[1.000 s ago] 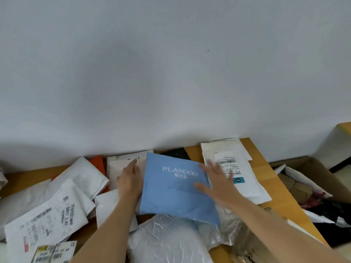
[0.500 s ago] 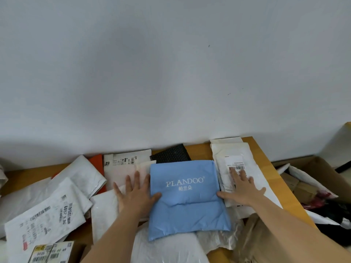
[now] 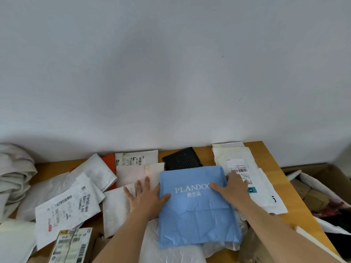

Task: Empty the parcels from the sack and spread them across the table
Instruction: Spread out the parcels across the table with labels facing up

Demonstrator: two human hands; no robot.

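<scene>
From my remote seat, items left to right on the wooden surface (image 3: pixel 269 154).

1. Crumpled grey-white sack (image 3: pixel 15 177), far left edge, slumped against the wall. Contents hidden from me.
2. White mailers (image 3: pixel 66 205), overlapping in a loose heap; the top one carries a shipping label, print rotated, digits too blurred to trust.
3. Carton (image 3: pixel 73 243), near edge, barcoded labels, text unreadable.
4. Orange parcel (image 3: pixel 109 164), mostly buried beneath white bags.
5. White envelope (image 3: pixel 135 160) by the wall, barcode label, illegible.
6. Pale pink mailer (image 3: pixel 138 174), just below it.
7. Left hand (image 3: pixel 146 200), fingers straight and spread, palm flat on white mailers, thumb touching the left edge of the blue parcel.
8. Blue parcel (image 3: pixel 197 209), centre, lying on top of crinkled clear-plastic packets. White lettering reads "PLANDOO", last letter partly covered, with small Chinese characters under it that I cannot read.
9. Black dotted pouch (image 3: pixel 181 158), behind the blue parcel.
10. Right hand (image 3: pixel 232 188), fingers extended, pressing flat on the blue parcel's upper right corner; gripping nothing.
11. White bag (image 3: pixel 266 192), right, barcode label, teal sticker, text too small.
12. Open cardboard box (image 3: pixel 322 186), off the surface to the right, holding mixed goods.

Handling note, my judgement: the blue parcel sits on slippery plastic, so slide it with flat palms toward the bare wood near the wall rather than lifting, keeping it from covering neighbouring labels.
</scene>
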